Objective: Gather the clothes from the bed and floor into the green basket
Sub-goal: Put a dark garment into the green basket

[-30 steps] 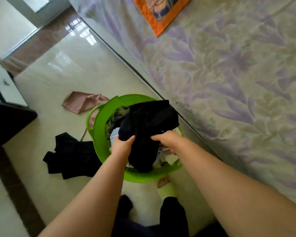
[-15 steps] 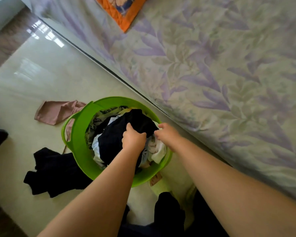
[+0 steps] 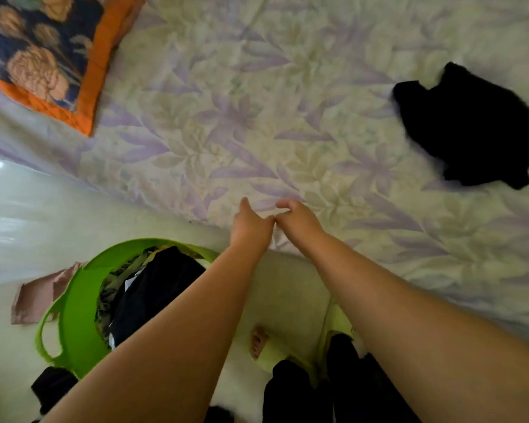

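Note:
The green basket stands on the floor at lower left, filled with clothes, a black garment on top. My left hand and my right hand hover side by side over the bed's near edge, both holding nothing, fingers loosely apart. A black garment lies on the bed at the far right. A pink garment lies on the floor left of the basket. Another black garment lies on the floor below the basket.
An orange-bordered floral quilt lies on the bed at upper left. My feet in green slippers and dark trousers stand between basket and bed. Glossy pale floor stretches to the left.
Both hands let go of the black garment in the basket and rose toward the bed. The view swung right, bringing the black garment on the bed into sight.

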Demonstrator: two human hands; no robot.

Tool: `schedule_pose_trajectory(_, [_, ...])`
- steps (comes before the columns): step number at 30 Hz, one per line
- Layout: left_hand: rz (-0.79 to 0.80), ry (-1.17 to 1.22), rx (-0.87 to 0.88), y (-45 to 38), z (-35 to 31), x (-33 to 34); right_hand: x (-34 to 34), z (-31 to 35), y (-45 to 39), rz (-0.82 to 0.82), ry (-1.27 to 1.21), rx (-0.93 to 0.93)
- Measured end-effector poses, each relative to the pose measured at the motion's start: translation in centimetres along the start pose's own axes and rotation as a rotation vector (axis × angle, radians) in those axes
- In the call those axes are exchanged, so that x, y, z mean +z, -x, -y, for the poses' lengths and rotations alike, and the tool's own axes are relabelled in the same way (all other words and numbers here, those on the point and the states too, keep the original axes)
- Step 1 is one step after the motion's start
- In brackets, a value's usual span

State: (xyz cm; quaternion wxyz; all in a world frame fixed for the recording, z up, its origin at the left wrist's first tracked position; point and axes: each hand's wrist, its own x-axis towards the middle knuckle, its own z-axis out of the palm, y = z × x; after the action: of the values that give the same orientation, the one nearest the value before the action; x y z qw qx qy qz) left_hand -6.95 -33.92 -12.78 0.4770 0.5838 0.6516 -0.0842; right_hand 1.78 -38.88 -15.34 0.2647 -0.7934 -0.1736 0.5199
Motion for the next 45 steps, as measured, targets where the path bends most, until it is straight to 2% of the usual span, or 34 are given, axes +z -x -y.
schedule_pose_trajectory(5, [0.074, -0.071, 0.13, 0.6, -7.6, 4.3, -9.1, -0.7, -1.7, -0.206, 0.056, -0.039])
schedule_pose_trajectory(8, [0.126, -0.051, 0.186, 1.4, -12.7, 7.7, -15.8, -1.5, -2.9, -0.438, 0.085, -0.002])
schedule_pose_trajectory(11, [0.176, -0.03, 0.206, 2.3, -16.9, 11.0, -21.9, -2.7, -3.7, -0.668, 0.278, -0.008])
schedule_pose_trajectory(13, [0.205, -0.034, 0.208, 2.5, -18.5, 12.7, -24.7, -3.7, -4.3, -0.724, 0.411, -0.011])
schedule_pose_trajectory(15, [0.223, -0.056, 0.2, 2.4, -20.0, 14.6, -27.5, -4.9, -5.3, -0.75, 0.489, 0.081])
schedule_pose_trajectory(19, [0.257, -0.056, 0.182, 1.8, -21.3, 16.4, -30.4, -6.7, -7.1, -0.583, 0.546, 0.311])
schedule_pose_trajectory(22, [0.279, -0.083, 0.158, 1.4, -21.8, 17.0, -31.2, -8.1, -7.9, -0.528, 0.503, 0.31])
schedule_pose_trajectory(25, [0.283, -0.076, 0.146, 1.1, -22.1, 17.1, -31.6, -8.6, -8.1, -0.552, 0.506, 0.275])
schedule_pose_trajectory(32, [0.212, -0.003, 0.141, 0.8, -22.4, 16.8, -31.6, -8.3, -7.7, -0.761, 0.29, 0.039])
schedule_pose_trajectory(36, [0.148, 0.068, 0.274, 0.2, -21.8, 15.4, -28.8, -6.6, -7.2, -0.731, 0.186, -0.25])
schedule_pose_trajectory(38, [0.186, 0.175, 0.208, -0.3, -21.2, 14.7, -26.8, -5.1, -6.5, -0.66, 0.111, -0.353])
schedule_pose_trajectory(40, [0.209, 0.318, 0.049, -0.5, -19.8, 13.0, -23.6, -2.6, -4.8, -0.54, -0.032, -0.39])
schedule_pose_trajectory(43, [0.242, 0.701, -0.117, -0.8, -17.0, 10.4, -19.5, 0.5, -2.6, -0.35, -0.28, -0.335])
schedule_pose_trajectory(45, [0.354, 0.929, -0.124, -0.9, -14.0, 7.9, -16.8, 1.7, -1.5, -0.266, -0.376, -0.296])
